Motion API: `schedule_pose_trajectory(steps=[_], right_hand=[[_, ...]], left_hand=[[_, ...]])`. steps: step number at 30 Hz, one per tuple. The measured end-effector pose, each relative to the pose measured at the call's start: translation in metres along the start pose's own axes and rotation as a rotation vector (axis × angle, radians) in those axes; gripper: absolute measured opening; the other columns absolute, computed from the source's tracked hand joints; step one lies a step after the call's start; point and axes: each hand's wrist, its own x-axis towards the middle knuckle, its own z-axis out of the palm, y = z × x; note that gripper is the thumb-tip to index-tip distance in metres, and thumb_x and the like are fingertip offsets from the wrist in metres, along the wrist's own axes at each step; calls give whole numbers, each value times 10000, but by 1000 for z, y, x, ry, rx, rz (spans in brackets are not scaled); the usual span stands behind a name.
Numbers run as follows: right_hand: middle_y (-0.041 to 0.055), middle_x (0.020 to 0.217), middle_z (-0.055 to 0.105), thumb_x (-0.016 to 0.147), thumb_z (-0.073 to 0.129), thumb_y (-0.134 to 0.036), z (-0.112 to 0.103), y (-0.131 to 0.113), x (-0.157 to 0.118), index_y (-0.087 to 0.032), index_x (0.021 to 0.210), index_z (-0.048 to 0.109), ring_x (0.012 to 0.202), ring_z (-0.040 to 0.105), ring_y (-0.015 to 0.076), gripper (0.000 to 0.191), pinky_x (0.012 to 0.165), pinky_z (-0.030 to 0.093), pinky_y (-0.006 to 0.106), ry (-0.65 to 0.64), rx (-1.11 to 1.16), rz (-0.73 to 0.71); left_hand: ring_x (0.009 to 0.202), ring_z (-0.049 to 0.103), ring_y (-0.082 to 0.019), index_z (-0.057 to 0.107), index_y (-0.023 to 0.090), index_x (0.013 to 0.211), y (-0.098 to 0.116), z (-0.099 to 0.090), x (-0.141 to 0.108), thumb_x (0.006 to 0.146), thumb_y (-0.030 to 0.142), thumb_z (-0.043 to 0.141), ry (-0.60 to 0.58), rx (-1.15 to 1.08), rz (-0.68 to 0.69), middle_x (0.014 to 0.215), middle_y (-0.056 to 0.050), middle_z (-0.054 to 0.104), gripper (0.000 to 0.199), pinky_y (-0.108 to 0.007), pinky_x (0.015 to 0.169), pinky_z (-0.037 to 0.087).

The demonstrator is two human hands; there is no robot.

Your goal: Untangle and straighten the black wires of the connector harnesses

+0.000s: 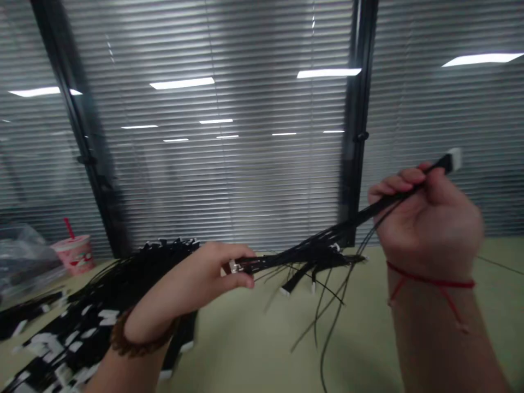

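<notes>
You're holding a black wire harness (311, 254) up over the desk (262, 338), left hand (192, 284) pinching one connector end, right hand (429, 218) clamping the other, hands well apart, while a big pile of harnesses (77, 327) is sitting unsorted-looking at left.

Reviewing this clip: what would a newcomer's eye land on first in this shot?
First comes the black wire bundle stretched between the hands, pinched in the left hand and gripped in the right hand, with a white connector poking out past the right fingers. Lower left, a heap of black cables with white ends covers the pale green table. A red string circles the right wrist.
</notes>
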Motion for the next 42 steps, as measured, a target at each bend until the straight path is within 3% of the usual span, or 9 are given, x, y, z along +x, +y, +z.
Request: schedule_pose_trajectory(steps=[4,10,15,19,25,29,33,37,42], right_hand=[[-19,635,475,970,318,-225,-20,16,18,-152,775,488,529,486,83,269,475,392,200,2,-161,15],[-12,714,533,917,484,-232,-35,37,24,-126,820,503,611,541,87,144,522,443,202,-131,-355,76],[-1,744,567,884,547,-245,-32,39,16,-118,827,517,541,504,56,142,392,339,137,-377,-553,205],[-25,650,558,860,593,-269,-29,37,7,-106,827,554,423,400,25,171,356,265,135,-626,-744,343],[-61,572,471,848,620,-241,-30,46,3,-106,756,558,491,434,46,174,456,346,159,-796,-863,355],[-38,631,535,888,565,-271,-29,53,3,-114,746,534,542,509,67,214,548,438,207,-745,-795,296],[-12,725,599,891,552,-279,-26,57,0,-119,829,536,622,583,91,173,633,496,256,-659,-691,287],[-1,713,630,869,580,-257,-19,61,-10,-112,818,538,595,606,93,159,614,517,253,-659,-685,377],[10,677,640,851,580,-247,-8,59,-24,-118,794,531,563,611,90,149,555,517,219,-723,-740,506]], left_hand=[[738,587,-169,682,188,740,-15,-4,2,722,257,707,130,-347,7,781,-16,655,76,-248,673,453],[766,613,-196,689,182,672,-11,-12,-6,695,555,682,606,-998,-120,769,-48,682,374,-297,722,511],[728,613,-130,613,178,688,-8,-25,-3,902,233,494,1008,-1332,-168,689,1,648,251,-262,701,534],[587,528,-61,456,175,655,-21,-37,-5,860,163,478,1096,-1404,-36,566,60,538,206,-204,634,495],[477,374,-62,359,188,637,-40,-50,-11,771,91,437,1056,-1052,-147,521,64,404,182,-174,502,371],[551,450,-127,469,196,632,-62,-40,-4,774,237,563,899,-529,-269,562,45,478,175,-243,553,367],[781,547,-292,554,193,550,-76,-17,5,576,296,738,694,-15,-328,600,-28,565,213,-374,740,387],[957,534,-337,646,175,748,-50,6,12,749,347,616,521,232,-214,879,-119,651,175,-481,882,339],[664,561,-147,607,201,812,2,23,8,873,355,510,341,224,-17,749,0,629,192,-256,641,432]])
